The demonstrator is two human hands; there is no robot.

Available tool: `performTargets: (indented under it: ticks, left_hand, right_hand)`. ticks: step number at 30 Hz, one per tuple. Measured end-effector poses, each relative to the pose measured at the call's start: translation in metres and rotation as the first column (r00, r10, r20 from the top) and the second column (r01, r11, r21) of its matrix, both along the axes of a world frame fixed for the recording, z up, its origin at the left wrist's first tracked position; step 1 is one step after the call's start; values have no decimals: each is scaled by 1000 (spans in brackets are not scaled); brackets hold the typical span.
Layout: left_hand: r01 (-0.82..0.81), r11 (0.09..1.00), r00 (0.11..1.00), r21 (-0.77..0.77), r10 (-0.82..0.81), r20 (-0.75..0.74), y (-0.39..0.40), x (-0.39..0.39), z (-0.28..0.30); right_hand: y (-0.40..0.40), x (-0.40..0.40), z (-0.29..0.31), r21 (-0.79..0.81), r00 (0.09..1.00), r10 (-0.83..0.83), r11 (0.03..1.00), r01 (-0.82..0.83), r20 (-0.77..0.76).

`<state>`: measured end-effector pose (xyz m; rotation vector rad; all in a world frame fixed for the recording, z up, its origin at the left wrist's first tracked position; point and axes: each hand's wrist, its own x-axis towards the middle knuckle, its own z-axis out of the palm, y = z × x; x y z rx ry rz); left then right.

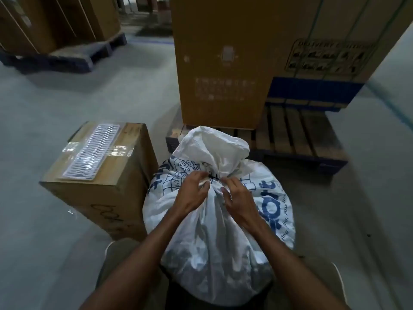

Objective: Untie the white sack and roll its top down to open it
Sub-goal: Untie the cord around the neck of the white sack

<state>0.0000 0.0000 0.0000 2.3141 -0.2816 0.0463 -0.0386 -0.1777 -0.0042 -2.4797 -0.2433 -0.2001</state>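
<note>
A full white sack [214, 231] with blue printing stands on the floor between my knees. Its neck is gathered and bound by a thin dark tie [212, 176], and the loose top [210, 146] stands up above the knot. My left hand [193, 192] pinches at the tie from the left side of the neck. My right hand [235, 194] pinches it from the right. Both sets of fingertips meet at the knot, which is small and partly hidden by them.
A taped cardboard box [100, 173] stands just left of the sack. A tall carton [223, 63] sits on a wooden pallet [297, 135] right behind it. More cartons on a pallet [58, 25] are at the far left, across grey concrete floor [111, 90].
</note>
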Motion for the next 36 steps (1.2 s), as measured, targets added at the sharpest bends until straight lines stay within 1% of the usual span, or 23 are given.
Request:
performTargets:
  ticks: [1, 2, 5, 8, 11, 15, 19, 21, 24, 26, 32, 36]
  left_hand:
    - [9, 999, 1000, -46, -9, -19, -2, 16, -8]
    - [26, 998, 999, -54, -28, -42, -3, 29, -13]
    - [81, 997, 993, 15, -79, -86, -4, 61, -27]
    - [134, 989, 982, 57, -125, -138, 1, 83, -29]
    - [197, 980, 961, 40, -185, -206, 6, 97, -28]
    - [258, 966, 949, 28, -248, -197, 5, 104, -31]
    - [296, 954, 946, 52, -285, -155, 5, 107, -36]
    - [303, 950, 946, 72, -291, -144, 6, 107, -37]
    - [313, 947, 934, 73, -293, -202, 9, 106, -39]
    - [330, 938, 926, 108, -299, -232, 8, 105, -39]
    - [355, 898, 923, 259, -293, -247, -1, 104, -40]
    - [358, 873, 929, 331, -298, -219, -6, 102, -41]
  right_hand:
    - [0, 15, -8, 30, 1000, 14, 999, -14, -20]
    - [0, 29, -14, 56, 998, 32, 998, -29, -54]
    - [3, 59, -29, 90, 992, 81, 993, -72, -101]
    - [0, 80, -39, 56, 995, 60, 997, -56, -86]
    - [-8, 93, -44, 38, 993, 54, 998, -50, -109]
    - [-16, 100, -44, 38, 988, 97, 995, -93, -118]
    - [-16, 104, -45, -38, 983, 122, 991, -128, -135]
    - [-17, 105, -44, -49, 986, 115, 991, -122, -124]
    - [-17, 103, -43, -54, 987, 116, 991, -123, -113]
    - [-16, 103, -45, -76, 987, 116, 989, -125, -108]
    - [-15, 102, -46, -115, 988, 117, 985, -129, -104]
    - [-16, 100, -45, -138, 988, 112, 982, -126, -105]
